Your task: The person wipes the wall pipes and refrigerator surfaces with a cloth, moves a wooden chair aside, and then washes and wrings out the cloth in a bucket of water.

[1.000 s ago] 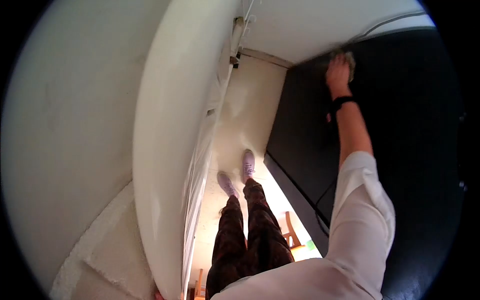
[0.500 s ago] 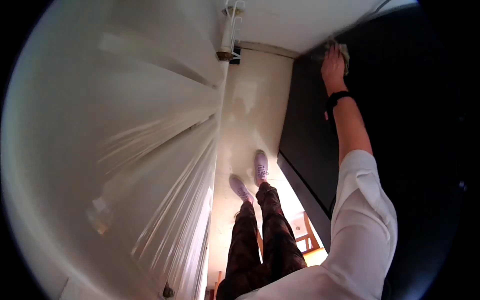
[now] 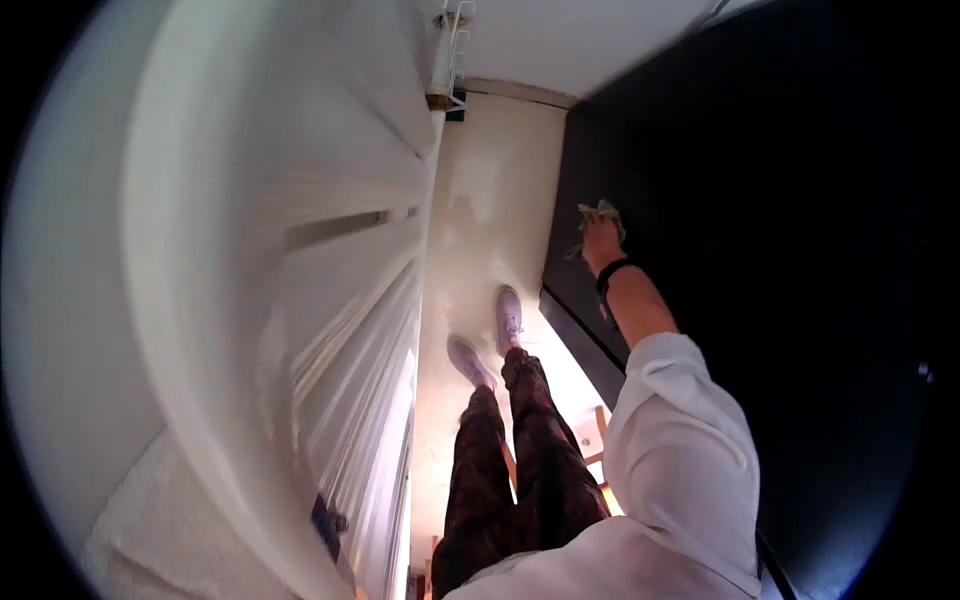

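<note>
Big dark surface [image 3: 760,260] here, right hand [image 3: 601,240] curled around a crumpled cloth [image 3: 604,209], and tbh its loose ends sticking out could snag the nearby edge

there are two shoes [image 3: 509,315], two trouser legs [image 3: 545,440], one cloth [image 3: 606,209], one hand [image 3: 601,240] and one wristband [image 3: 612,268].

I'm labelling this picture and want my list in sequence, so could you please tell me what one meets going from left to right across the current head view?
Pale streaked surface → left lilac shoe → right lilac shoe → right hand holding a crumpled cloth → white sleeve.
</note>
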